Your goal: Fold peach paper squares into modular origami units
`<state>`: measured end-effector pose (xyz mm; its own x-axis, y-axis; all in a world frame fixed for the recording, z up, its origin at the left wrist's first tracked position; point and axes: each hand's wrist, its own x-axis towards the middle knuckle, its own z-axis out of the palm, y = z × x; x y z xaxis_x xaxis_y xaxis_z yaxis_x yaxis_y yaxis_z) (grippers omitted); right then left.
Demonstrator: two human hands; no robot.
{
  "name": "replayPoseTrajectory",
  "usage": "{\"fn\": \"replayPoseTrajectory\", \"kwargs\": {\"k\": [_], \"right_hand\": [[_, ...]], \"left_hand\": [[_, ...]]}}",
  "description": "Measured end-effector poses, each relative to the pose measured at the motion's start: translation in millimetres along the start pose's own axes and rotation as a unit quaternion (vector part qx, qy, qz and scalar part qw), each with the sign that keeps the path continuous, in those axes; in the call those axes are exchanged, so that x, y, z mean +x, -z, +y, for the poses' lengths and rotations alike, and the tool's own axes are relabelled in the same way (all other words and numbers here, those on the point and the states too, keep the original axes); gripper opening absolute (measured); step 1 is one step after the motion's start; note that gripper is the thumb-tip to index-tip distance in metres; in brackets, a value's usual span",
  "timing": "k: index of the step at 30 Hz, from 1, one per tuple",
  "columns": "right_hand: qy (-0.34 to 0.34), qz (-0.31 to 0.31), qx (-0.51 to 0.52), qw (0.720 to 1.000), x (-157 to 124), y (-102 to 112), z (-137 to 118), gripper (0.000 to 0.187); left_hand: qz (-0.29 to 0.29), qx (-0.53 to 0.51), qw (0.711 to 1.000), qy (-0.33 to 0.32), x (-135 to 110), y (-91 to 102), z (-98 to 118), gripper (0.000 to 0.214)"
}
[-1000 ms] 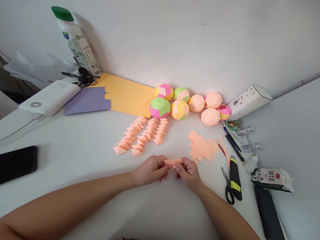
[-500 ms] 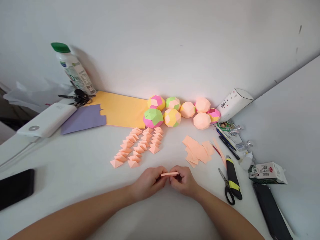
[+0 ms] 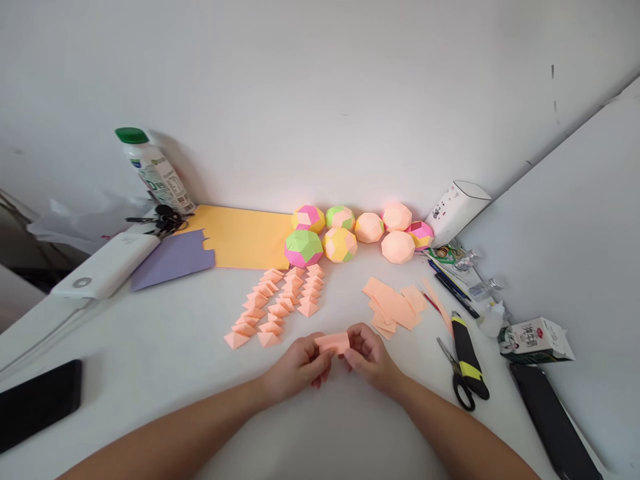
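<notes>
A small peach paper piece (image 3: 334, 343) is held between my two hands, its broad face toward me with a crease along it. My left hand (image 3: 299, 365) pinches its left end, thumb in front. My right hand (image 3: 371, 355) grips the right end between thumb and fingers. Beyond my left hand stand rows of folded peach paper units (image 3: 254, 301), overlapping one another. Past my right hand lies a loose pile of flat peach paper pieces (image 3: 395, 305). Several faceted paper balls (image 3: 341, 245) in peach, yellow, green and pink sit against the wall.
Scissors (image 3: 459, 380) and a black-and-yellow utility knife (image 3: 469, 357) lie at the right, near a milk carton (image 3: 535, 339) and a black case (image 3: 547, 417). At left are a phone (image 3: 43, 403), a white power bank (image 3: 107, 267), purple paper (image 3: 175, 260), orange paper (image 3: 245, 235) and a bottle (image 3: 160, 173).
The peach paper piece has turned from nearly edge-on to showing its broad face. My fingers have shifted on its ends. The camera view has tilted up slightly.
</notes>
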<state>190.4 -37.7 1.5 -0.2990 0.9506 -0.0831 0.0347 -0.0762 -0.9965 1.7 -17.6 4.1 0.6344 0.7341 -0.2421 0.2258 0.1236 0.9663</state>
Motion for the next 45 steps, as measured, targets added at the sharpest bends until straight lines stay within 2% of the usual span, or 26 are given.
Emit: {"fn": "replayPoseTrajectory", "kwargs": {"k": [4,9,13,19,25,28,31,33,34,37,42,45], "right_hand": [[-0.006,-0.01,-0.071,0.997,-0.3,-1.6,3.2,0.021],[-0.031,0.006,-0.032,0.999,-0.7,0.0,1.0,0.024],[-0.025,0.021,-0.008,0.999,0.7,1.1,-0.6,0.027],[-0.023,0.038,-0.01,0.999,2.2,2.0,1.5,0.027],[-0.021,0.025,-0.062,0.998,0.6,-0.5,5.1,0.025],[0.029,0.047,-0.047,0.997,-0.8,-3.3,4.5,0.024],[0.133,0.053,-0.05,0.989,-2.3,-5.7,5.0,0.017],[0.177,0.029,-0.085,0.98,-2.8,-6.1,6.5,0.012],[0.183,0.021,-0.104,0.977,-2.6,-6.0,7.4,0.016],[0.153,0.032,-0.122,0.98,-0.9,-4.7,10.1,0.025],[0.125,0.072,-0.115,0.983,1.4,-1.6,11.7,0.006],[0.114,0.071,-0.126,0.983,0.9,-0.7,10.2,0.009]], "left_hand": [[0.009,-0.04,0.999,0.013,1.1,-1.8,-2.7,0.031],[0.022,-0.068,0.997,0.029,2.8,-2.0,-7.0,0.026],[0.023,-0.113,0.993,0.03,1.5,-0.8,-3.9,0.02],[0.047,-0.198,0.979,-0.01,0.9,-0.8,0.9,0.026],[0.066,-0.219,0.973,-0.003,5.6,-2.9,-2.2,0.034],[0.072,-0.249,0.966,-0.013,7.4,-1.3,-5.0,0.035],[0.074,-0.268,0.96,-0.018,7.7,0.9,-6.4,0.034],[0.069,-0.266,0.961,-0.017,7.3,2.1,-6.8,0.031],[0.068,-0.263,0.962,-0.016,7.1,2.5,-7.0,0.029],[0.062,-0.251,0.966,-0.008,6.2,3.2,-7.5,0.027],[0.026,-0.179,0.983,0.014,3.2,2.9,-7.7,0.035],[0.001,-0.118,0.993,0.0,0.9,3.0,-7.7,0.037]]}}
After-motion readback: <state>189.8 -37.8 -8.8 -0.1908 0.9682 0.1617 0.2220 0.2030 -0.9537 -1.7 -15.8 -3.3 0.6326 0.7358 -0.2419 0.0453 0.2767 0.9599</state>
